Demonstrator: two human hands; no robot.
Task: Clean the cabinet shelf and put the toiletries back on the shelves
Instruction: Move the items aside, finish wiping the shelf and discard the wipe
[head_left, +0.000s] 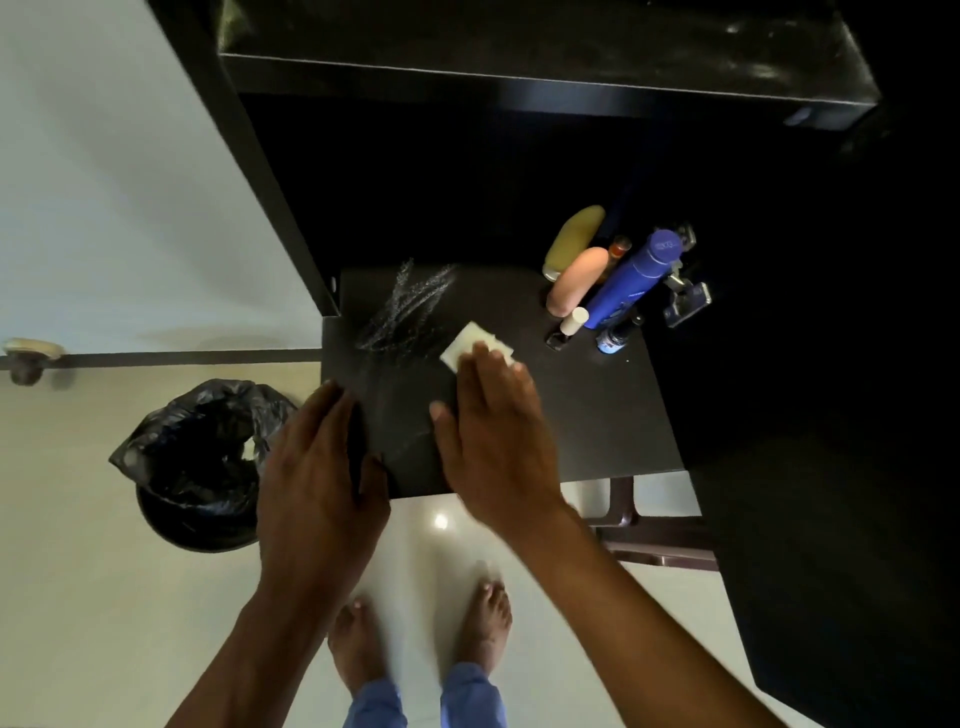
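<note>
Right hand (493, 441): fingers straight, pressing white wipe (470, 343) on shelf (597, 415).
Left hand (322, 467): flat, holding nothing, on shelf's left edge.
Blue bottle (628, 283): cap end points far-right; label unreadable.

White cloth (477, 344), black shelf (587, 410), blue bottle (631, 280).

A person's right hand (493, 441) presses a white wipe (469, 344) flat on a streaked black shelf (597, 415). The left hand (317, 467) rests at its left edge, with bottles (631, 283) clustered at the far right and a lined bin (197, 467) on the floor.
</note>
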